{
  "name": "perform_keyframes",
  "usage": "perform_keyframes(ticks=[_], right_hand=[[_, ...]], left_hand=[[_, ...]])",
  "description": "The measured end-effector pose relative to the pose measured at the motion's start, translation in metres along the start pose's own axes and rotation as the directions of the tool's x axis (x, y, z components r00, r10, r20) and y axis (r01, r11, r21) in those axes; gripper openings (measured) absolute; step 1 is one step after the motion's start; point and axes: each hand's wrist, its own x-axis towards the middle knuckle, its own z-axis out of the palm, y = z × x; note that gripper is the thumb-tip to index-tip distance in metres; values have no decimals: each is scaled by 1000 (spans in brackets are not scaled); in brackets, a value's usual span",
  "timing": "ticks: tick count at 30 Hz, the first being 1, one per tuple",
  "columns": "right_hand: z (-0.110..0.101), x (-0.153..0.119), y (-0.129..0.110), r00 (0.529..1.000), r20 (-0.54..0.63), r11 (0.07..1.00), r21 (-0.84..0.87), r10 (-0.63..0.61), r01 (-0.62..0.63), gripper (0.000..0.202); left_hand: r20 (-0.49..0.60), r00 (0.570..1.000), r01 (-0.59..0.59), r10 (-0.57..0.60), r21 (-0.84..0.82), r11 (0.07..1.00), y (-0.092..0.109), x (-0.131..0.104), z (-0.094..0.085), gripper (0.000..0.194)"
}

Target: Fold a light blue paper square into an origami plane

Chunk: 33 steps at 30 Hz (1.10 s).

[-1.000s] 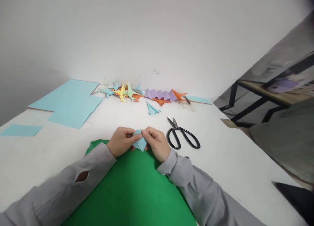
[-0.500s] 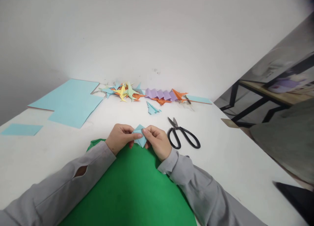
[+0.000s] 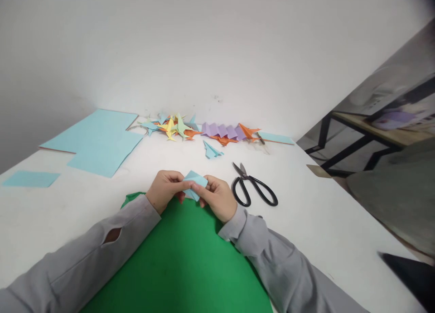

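Note:
A small folded piece of light blue paper point(image 3: 197, 179) is held between both hands above the near part of the white table. My left hand point(image 3: 166, 188) pinches its left side, thumb on top. From the right, my right hand point(image 3: 218, 196) grips it, with the thumb pressed on the paper close to the left thumb. Fingers under the paper are partly hidden. Black-handled scissors point(image 3: 253, 186) lie slightly open, just right of my right hand. Beyond the hands lies a folded blue paper figure point(image 3: 212, 150).
Large blue sheets point(image 3: 98, 141) and a smaller blue piece point(image 3: 31, 179) lie at the left. Colourful folded figures point(image 3: 175, 127) and purple pleated paper point(image 3: 222, 131) line the wall. Green cloth point(image 3: 176, 258) covers the near middle. A dark object point(image 3: 408, 276) is at the lower right.
The small blue paper has turned between the fingers, one corner now pointing right. My right thumb has moved left and down across it, up to the left thumb.

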Motion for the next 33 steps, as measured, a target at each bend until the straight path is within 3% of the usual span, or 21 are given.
perform_keyframes(ticks=[9, 18, 22, 29, 33], right_hand=[[3, 3, 6, 1000, 7, 992, 122, 13, -13, 40], [2, 3, 6, 1000, 20, 997, 79, 0, -1, 41], [2, 2, 6, 1000, 18, 998, 70, 3, -4, 41], [4, 1, 6, 996, 87, 998, 53, 24, -29, 42], [5, -1, 4, 994, 109, 998, 53, 27, -33, 45]], left_hand=[[-41, 999, -11, 10, -25, 1000, -1, 1, 0, 30], [-24, 1000, 8, -9, -61, 998, 1, 1, 3, 34], [-19, 1000, -19, 19, -8, 1000, -1, 2, 2, 37], [19, 998, -70, 67, 217, 974, 0, -2, 3, 22], [23, 992, -128, 126, 190, 973, 0, -3, 4, 20]])
